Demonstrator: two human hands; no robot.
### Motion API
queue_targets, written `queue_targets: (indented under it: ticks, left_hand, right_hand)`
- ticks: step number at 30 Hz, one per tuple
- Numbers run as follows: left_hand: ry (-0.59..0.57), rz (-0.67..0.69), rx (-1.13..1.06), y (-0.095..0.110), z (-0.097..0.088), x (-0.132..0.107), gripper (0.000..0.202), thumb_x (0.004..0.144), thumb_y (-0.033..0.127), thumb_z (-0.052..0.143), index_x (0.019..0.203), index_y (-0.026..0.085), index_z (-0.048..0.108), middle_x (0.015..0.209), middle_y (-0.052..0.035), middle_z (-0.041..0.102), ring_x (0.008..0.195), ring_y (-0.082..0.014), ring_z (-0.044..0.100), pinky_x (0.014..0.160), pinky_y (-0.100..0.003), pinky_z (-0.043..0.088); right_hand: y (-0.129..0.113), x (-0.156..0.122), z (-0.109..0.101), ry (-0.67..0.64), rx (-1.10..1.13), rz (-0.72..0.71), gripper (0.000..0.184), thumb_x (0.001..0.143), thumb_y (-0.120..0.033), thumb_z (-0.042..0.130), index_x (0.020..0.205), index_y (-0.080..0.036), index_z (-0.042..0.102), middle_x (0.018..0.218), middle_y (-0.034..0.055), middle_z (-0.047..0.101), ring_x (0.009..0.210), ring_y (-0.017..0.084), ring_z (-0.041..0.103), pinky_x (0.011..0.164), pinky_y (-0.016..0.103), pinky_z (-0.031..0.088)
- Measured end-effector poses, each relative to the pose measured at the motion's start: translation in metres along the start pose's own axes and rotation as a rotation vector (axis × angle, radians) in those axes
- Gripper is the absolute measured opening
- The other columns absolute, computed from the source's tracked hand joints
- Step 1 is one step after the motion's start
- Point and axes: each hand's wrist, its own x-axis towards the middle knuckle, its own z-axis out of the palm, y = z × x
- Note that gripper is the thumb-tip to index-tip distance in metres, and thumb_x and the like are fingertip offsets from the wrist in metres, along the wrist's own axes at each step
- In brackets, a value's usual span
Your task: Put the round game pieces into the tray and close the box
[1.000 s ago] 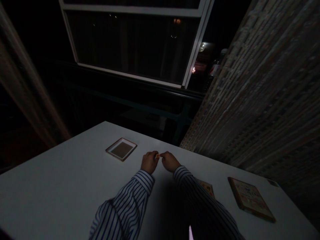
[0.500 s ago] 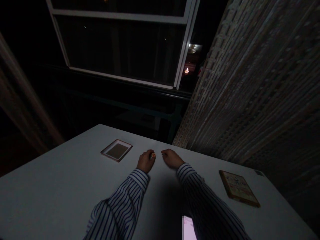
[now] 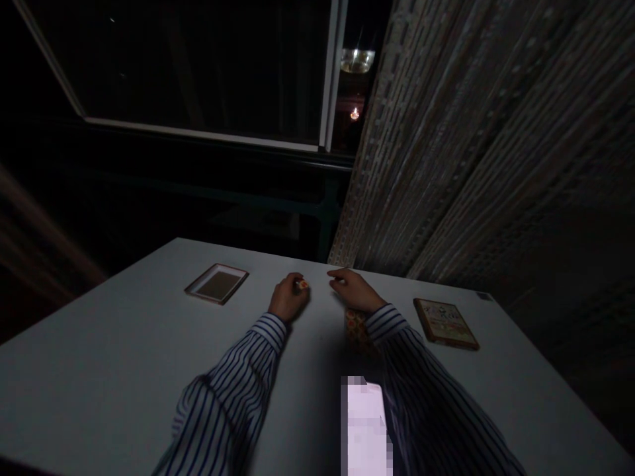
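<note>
My left hand (image 3: 288, 299) is closed over the far middle of the white table (image 3: 297, 370), with a small orange-and-white patterned piece (image 3: 302, 285) between its fingers. Opposite it, a short gap away, my right hand (image 3: 354, 289) has its thumb and forefinger apart, and nothing shows in it. Partly hidden by the right wrist and cuff lies a group of orange-patterned pieces (image 3: 355, 325); the light is too dim to tell whether they are cards or tiles.
A shallow open box (image 3: 218, 285) lies at the far left of the table. A flat box or lid with a picture (image 3: 445, 323) lies to the right. A lit, pixelated screen (image 3: 367, 423) is near my right forearm. String curtains (image 3: 446, 132) hang behind, beside a dark window.
My right hand has opened its pinch and drawn slightly away from the left, uncovering patterned pieces near its wrist. My left hand keeps its piece. The camera view has tilted down and shifted right.
</note>
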Motion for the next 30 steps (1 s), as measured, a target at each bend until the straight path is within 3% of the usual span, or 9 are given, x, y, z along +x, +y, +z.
queue_targets:
  ticks: [8, 20, 30]
  left_hand:
    - [-0.016, 0.067, -0.045, 0.026, 0.012, -0.006, 0.030, 0.073, 0.025, 0.056, 0.102, 0.019, 0.053, 0.088, -0.0038, 0.062, 0.078, -0.0154, 0.059, 0.074, -0.029, 0.046]
    - [-0.067, 0.184, -0.128, 0.064, 0.039, -0.017, 0.029, 0.072, 0.022, 0.056, 0.100, 0.019, 0.052, 0.090, -0.0039, 0.061, 0.084, -0.0158, 0.058, 0.078, -0.029, 0.044]
    - [-0.132, 0.236, -0.190, 0.094, 0.056, -0.008, 0.028, 0.073, 0.022, 0.056, 0.101, 0.019, 0.052, 0.089, -0.0029, 0.061, 0.084, -0.0157, 0.058, 0.078, -0.029, 0.045]
  right_hand:
    - [0.005, -0.032, -0.017, 0.132, 0.072, -0.024, 0.031, 0.080, -0.023, 0.050, 0.109, -0.017, 0.061, 0.108, 0.0092, 0.061, 0.095, 0.017, 0.058, 0.088, 0.034, 0.044]
    - [0.026, -0.066, -0.031, 0.213, 0.116, 0.031, 0.031, 0.080, -0.023, 0.049, 0.109, -0.019, 0.061, 0.109, 0.0085, 0.061, 0.097, 0.018, 0.057, 0.088, 0.035, 0.044]
    - [0.055, -0.088, -0.045, 0.274, 0.091, 0.080, 0.031, 0.080, -0.024, 0.049, 0.107, -0.017, 0.061, 0.107, 0.0091, 0.062, 0.095, 0.018, 0.058, 0.083, 0.033, 0.047]
